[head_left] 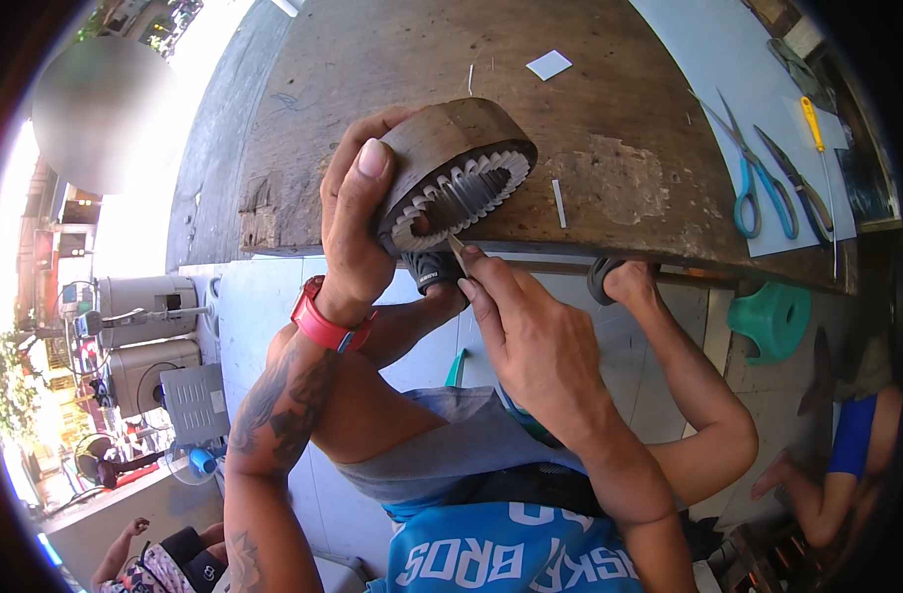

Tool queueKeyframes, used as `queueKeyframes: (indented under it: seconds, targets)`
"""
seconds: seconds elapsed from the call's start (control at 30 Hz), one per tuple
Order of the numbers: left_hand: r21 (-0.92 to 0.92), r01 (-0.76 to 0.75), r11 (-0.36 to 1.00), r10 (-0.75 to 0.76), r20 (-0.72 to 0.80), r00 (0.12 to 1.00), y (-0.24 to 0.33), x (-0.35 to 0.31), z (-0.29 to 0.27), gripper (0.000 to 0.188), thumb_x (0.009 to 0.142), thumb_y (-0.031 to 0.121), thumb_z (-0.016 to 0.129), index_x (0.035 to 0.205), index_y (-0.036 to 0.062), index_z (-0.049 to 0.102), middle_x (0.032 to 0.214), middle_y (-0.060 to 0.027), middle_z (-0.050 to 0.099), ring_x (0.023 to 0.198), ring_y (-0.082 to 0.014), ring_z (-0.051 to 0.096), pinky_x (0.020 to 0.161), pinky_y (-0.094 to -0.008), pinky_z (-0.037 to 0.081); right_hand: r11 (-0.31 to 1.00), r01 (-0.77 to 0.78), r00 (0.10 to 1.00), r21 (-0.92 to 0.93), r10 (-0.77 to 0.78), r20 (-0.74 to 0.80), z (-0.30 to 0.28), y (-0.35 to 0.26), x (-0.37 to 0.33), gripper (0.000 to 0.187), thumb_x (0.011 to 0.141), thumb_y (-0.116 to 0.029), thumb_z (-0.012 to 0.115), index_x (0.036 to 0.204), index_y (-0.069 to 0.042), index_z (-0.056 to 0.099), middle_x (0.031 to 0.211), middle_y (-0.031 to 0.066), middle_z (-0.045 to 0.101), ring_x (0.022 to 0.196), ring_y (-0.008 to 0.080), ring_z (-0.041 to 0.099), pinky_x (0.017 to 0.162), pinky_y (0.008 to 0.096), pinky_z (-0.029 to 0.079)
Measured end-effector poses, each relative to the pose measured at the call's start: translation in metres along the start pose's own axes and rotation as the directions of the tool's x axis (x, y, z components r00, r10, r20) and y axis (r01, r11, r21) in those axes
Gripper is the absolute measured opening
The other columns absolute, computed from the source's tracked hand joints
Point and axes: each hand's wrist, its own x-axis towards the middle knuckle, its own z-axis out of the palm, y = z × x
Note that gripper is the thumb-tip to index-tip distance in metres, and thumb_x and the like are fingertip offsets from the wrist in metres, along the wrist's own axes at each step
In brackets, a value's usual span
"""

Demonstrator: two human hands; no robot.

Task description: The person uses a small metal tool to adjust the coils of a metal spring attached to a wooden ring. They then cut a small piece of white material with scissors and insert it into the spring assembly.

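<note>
Red plastic-looking wristwatch (328,318) circles the left wrist; the left hand (353,203) curls partly closed around a brown ring-shaped piece (463,127), thumb against its outer wall, holding it tilted over the near edge of the table (372,59), left of that edge's middle; pale pleats (512,178) line its opening; the right hand (540,336) is nearly closed, thumb and fingers pinching a thin pointed tool (458,253), its tip at the pleats' lower rim, contact unclear; a white square (549,65) lies farther back; a white strip (558,204) lies near the near edge; blue-handled scissors (747,188) lie toward the near right corner.
</note>
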Motion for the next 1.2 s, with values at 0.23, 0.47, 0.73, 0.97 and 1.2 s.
queueKeyframes:
  seconds: [0.23,0.47,0.73,0.97,1.2]
  targets:
    - [-0.028,0.004,1.0,-0.004,-0.004,1.0,-0.001,-0.001,0.001,0.068,0.105,0.051,0.054,0.139,-0.0066,0.065,0.122,-0.0175,0.073,0.109,-0.0209,0.068,0.098,-0.0316,0.052,0.92,-0.067,0.997,0.386,0.071,0.004,0.006,0.0,0.009,0.022,0.118,-0.03,0.054,0.128,-0.01,0.056,0.077,0.0202,0.07,0.067,0.0456,0.073,0.06,0.0543,0.056]
    - [-0.015,0.003,1.0,-0.003,-0.005,1.0,-0.003,0.0,-0.004,0.064,0.106,0.047,0.05,0.138,-0.0068,0.065,0.119,-0.0169,0.073,0.109,-0.0211,0.068,0.097,-0.0313,0.052,0.755,-0.316,0.945,0.575,0.194,0.265,-0.003,-0.002,0.014,0.024,0.12,-0.031,0.049,0.129,-0.009,0.051,0.074,0.0247,0.07,0.071,0.0498,0.073,0.06,0.058,0.05]
    - [0.273,-0.105,0.956,0.116,-0.026,0.993,-0.008,0.001,-0.01,0.069,0.113,0.056,0.036,0.144,0.0014,0.065,0.117,-0.0171,0.073,0.106,-0.0237,0.07,0.098,-0.0356,0.053,0.94,-0.119,0.992,0.321,0.098,0.08,-0.008,-0.005,0.008,0.023,0.118,-0.029,0.052,0.123,-0.007,0.052,0.07,0.0225,0.071,0.068,0.0486,0.073,0.059,0.0583,0.054]
    - [0.406,-0.11,0.907,0.078,0.094,0.993,-0.007,0.002,-0.023,0.078,0.115,0.061,0.022,0.157,0.0075,0.06,0.125,-0.0219,0.072,0.108,-0.0288,0.068,0.102,-0.0411,0.051,0.97,-0.034,0.999,0.24,0.031,0.017,-0.014,-0.008,-0.004,0.023,0.117,-0.03,0.054,0.125,-0.008,0.054,0.073,0.0206,0.073,0.065,0.045,0.075,0.055,0.0552,0.056]
    - [0.655,-0.116,0.747,-0.006,0.182,0.983,0.003,0.006,-0.047,0.074,0.119,0.055,0.019,0.129,-0.0012,0.065,0.106,-0.0224,0.062,0.1,-0.0399,0.058,0.101,-0.0464,0.043,0.969,-0.018,0.999,0.246,0.006,0.052,-0.008,-0.005,-0.01,0.026,0.116,-0.031,0.055,0.131,-0.01,0.055,0.075,0.0188,0.075,0.065,0.0417,0.076,0.054,0.0527,0.058]
